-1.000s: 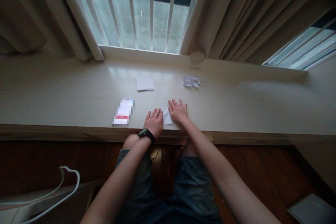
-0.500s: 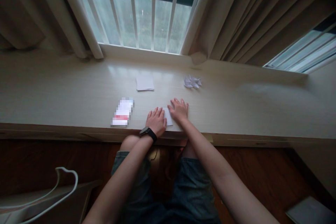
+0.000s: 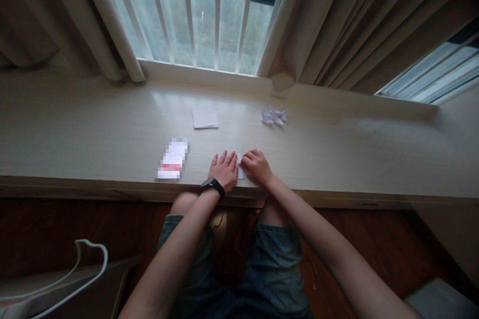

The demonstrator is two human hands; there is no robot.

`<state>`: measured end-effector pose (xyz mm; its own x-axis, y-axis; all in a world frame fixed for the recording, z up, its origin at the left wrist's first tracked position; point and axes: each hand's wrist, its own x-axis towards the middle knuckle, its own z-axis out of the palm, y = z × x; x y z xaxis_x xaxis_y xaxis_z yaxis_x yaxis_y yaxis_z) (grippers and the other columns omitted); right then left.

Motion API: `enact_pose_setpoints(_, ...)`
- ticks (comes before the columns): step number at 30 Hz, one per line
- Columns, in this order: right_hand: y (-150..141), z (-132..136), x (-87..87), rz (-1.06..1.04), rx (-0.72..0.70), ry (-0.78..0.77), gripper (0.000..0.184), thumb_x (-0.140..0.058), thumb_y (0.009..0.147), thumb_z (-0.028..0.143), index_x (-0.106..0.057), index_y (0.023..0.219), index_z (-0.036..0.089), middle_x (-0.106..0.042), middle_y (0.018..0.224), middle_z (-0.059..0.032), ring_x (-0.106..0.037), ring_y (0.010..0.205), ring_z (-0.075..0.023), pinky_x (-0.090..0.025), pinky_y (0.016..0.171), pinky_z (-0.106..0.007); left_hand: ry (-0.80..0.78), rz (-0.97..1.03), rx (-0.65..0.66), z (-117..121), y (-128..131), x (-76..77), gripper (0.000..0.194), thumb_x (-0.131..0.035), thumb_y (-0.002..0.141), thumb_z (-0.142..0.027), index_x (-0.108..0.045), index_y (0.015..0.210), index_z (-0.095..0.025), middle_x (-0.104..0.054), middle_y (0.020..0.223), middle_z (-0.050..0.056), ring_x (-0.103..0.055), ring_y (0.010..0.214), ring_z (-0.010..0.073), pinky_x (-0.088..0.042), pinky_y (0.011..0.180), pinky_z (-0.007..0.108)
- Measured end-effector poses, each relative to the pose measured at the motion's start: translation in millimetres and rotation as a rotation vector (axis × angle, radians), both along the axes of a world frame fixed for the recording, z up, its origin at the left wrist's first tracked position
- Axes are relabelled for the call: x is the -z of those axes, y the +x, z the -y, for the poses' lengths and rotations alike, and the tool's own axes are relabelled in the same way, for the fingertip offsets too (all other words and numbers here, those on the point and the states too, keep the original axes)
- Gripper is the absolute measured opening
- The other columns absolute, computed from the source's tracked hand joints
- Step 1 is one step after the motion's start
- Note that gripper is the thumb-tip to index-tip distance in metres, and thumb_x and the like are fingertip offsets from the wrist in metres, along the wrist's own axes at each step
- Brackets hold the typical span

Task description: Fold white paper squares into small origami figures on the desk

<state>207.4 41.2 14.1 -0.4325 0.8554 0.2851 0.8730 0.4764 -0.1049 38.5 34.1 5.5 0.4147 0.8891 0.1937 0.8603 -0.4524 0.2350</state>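
A small white sheet of paper (image 3: 240, 172) lies near the front edge of the desk, mostly covered by my hands. My left hand (image 3: 225, 171), with a dark watch on the wrist, rests flat over its left part, fingers stretched out. At the right edge of the sheet, my right hand (image 3: 256, 166) has its fingers curled in and pressed together on the paper. Beyond the hands, a stack of white paper squares (image 3: 205, 117) lies to the left. Several folded white paper pieces (image 3: 274, 116) sit in a cluster to the right.
A blurred-out phone-like rectangle (image 3: 172, 159) lies left of my hands on the pale desktop (image 3: 337, 154). Curtains (image 3: 329, 25) and a barred window (image 3: 202, 25) stand behind. A white curved frame (image 3: 101, 259) is at lower left.
My right hand has gone from spread fingers to curled ones at the paper's right edge. My left hand stays flat on the sheet, its fingers slightly more spread.
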Motion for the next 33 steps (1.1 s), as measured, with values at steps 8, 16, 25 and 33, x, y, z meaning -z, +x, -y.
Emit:
enact_pose_setpoints(8, 14.3, 20.3, -0.5, 0.108, -0.189, 0.008, 0.024, -0.044, 0.094, 0.026, -0.066, 0.088, 0.018, -0.061, 0.090, -0.0084, -0.046, 0.089, -0.0205, -0.035, 0.084, -0.032, 0.000, -0.006, 0.006, 0.5, -0.3, -0.2, 0.052, -0.028, 0.093, -0.033, -0.037, 0.144, -0.024, -0.035, 0.150, 0.001, -0.023, 0.140, 0.0235, -0.012, 0.115, 0.047)
enact_pose_setpoints(16, 14.7, 39.8, -10.7, 0.071, -0.270, -0.101, 0.018, -0.048, 0.092, 0.024, -0.065, 0.089, 0.019, -0.063, 0.093, -0.0075, -0.051, 0.087, -0.0182, -0.038, 0.079, -0.029, 0.000, -0.005, 0.001, 0.7, 0.9, -1.0, 0.052, -0.027, 0.094, -0.034, -0.037, 0.143, -0.024, -0.036, 0.149, 0.002, -0.025, 0.140, 0.0234, -0.013, 0.115, 0.047)
enact_pose_setpoints(25, 3.8, 15.4, -14.4, -0.817, 0.260, -0.959, 0.024, -0.062, 0.076, 0.036, -0.065, 0.068, 0.014, -0.053, 0.049, 0.0029, -0.039, 0.040, -0.0074, -0.029, 0.042, -0.021, 0.006, -0.013, 0.007, -1.0, -0.8, 1.7, 0.052, -0.027, 0.094, -0.035, -0.036, 0.144, -0.022, -0.035, 0.150, 0.002, -0.024, 0.140, 0.0236, -0.012, 0.115, 0.046)
enact_pose_setpoints(33, -5.3, -14.2, -9.3, -1.033, 0.391, -0.983, 0.015, -0.065, 0.067, 0.023, -0.061, 0.058, 0.012, -0.048, 0.041, 0.0038, -0.036, 0.036, -0.0055, -0.024, 0.036, -0.019, 0.007, -0.021, 0.017, 0.4, -0.7, -2.0, 0.053, -0.026, 0.094, -0.036, -0.034, 0.144, -0.020, -0.033, 0.151, 0.004, -0.024, 0.141, 0.0231, -0.011, 0.116, 0.044)
